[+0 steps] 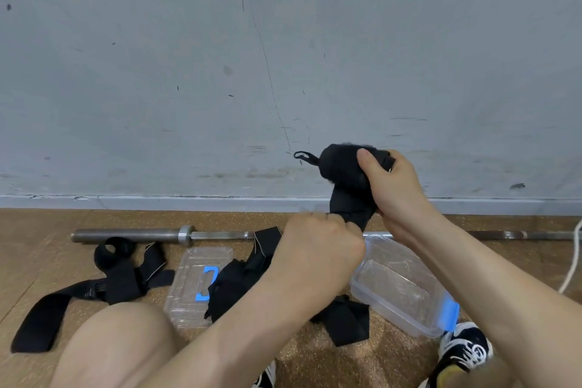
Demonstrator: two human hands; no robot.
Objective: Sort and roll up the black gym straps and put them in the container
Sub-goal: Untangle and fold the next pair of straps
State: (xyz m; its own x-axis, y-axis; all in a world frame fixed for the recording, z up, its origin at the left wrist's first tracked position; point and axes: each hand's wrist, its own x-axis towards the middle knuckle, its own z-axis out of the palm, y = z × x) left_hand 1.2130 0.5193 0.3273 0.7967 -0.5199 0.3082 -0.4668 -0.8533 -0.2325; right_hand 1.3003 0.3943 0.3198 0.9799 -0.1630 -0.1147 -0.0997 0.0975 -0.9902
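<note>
Step in hand: rolling one black gym strap [345, 168] into a tight coil.

1. The right hand [398, 189] grips the coil in the air above the floor, thumb pressed across its outer turn. Keep that thumb down so the turns cannot spring loose.
2. The left hand [319, 241] is closed around the free tail just below the coil. Keep the tail taut and flat and feed it in edge to edge.
3. A small loop [304, 156] sticks out at the coil's far end. Leave it outside the turns.
4. The closure is probably hook-and-loop, though the view does not confirm it. Press the tail end down firmly.
5. The clear container [406, 315] lies open just below the hands, its lid [189, 293] to the left. Loose straps [119, 271] remain on the floor.
</note>
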